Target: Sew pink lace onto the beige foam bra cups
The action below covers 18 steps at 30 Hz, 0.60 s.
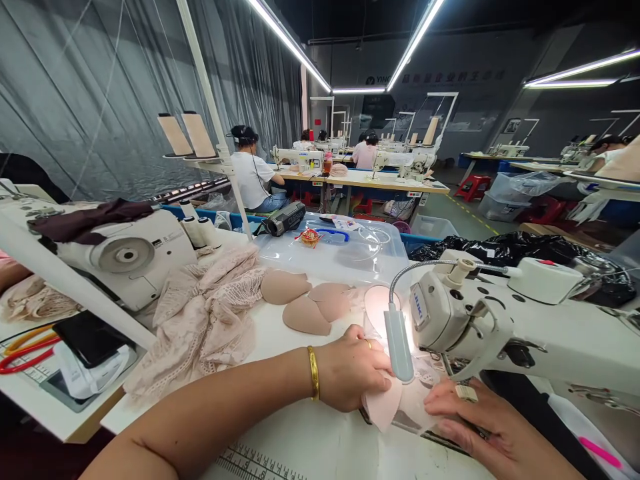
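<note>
My left hand (pixel 353 373), with a gold bangle at the wrist, is closed with thumb and fingers on a pale pink bra cup (pixel 385 405) in front of the sewing machine (pixel 450 313). Light fabric and lace (pixel 425 370) lie beside the cup, under the machine's head. My right hand (pixel 480 417) rests low at the fabric's right edge, fingers stretched forward and a ring on one of them. A small lamp (pixel 399 343) on a bent neck hangs between the hands and hides part of the work. Behind my left hand lie several beige bra cups (pixel 306 315).
A heap of beige lace (pixel 200 320) covers the table on the left, near a second machine (pixel 125 257). Past the cups stands a clear plastic box (pixel 330 257). Thread cones (pixel 200 133) stand on a rack. Black plastic bags (pixel 535 250) lie behind the machine. People sew farther back.
</note>
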Tool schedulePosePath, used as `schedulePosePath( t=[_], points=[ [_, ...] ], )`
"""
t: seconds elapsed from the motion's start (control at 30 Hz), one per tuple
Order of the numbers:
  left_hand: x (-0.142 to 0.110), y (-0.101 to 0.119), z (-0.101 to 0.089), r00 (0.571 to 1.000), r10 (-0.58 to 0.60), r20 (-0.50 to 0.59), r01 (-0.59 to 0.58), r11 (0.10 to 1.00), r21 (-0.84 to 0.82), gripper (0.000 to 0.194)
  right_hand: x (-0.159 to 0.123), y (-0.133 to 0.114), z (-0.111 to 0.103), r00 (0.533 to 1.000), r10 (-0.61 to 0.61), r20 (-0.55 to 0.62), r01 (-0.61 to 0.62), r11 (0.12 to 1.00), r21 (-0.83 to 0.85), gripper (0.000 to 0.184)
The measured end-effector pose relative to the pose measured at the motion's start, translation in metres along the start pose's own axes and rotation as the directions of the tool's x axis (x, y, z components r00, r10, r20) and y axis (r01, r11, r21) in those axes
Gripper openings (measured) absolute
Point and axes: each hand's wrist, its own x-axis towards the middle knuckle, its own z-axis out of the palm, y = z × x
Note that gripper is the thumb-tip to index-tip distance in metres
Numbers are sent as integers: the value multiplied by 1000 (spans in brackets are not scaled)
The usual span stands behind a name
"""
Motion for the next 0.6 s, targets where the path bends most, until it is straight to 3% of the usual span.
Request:
schedulePosePath(
  t=[0.1,0.3,0.6],
  points=[
    [3,-1,3,999,48,-26,-48,999,5,17,0,3,18,998,49,-48,-48,999,21,28],
    [6,-15,9,992,81,-97,-76,996,51,19,-4,22,61,991,-11,-136,-41,926,-376,37],
    [10,-23,7,990,70,-126,-63,996,64,22,-8,23,64,989,31,-148,-87,917,-390,43]
  ],
)
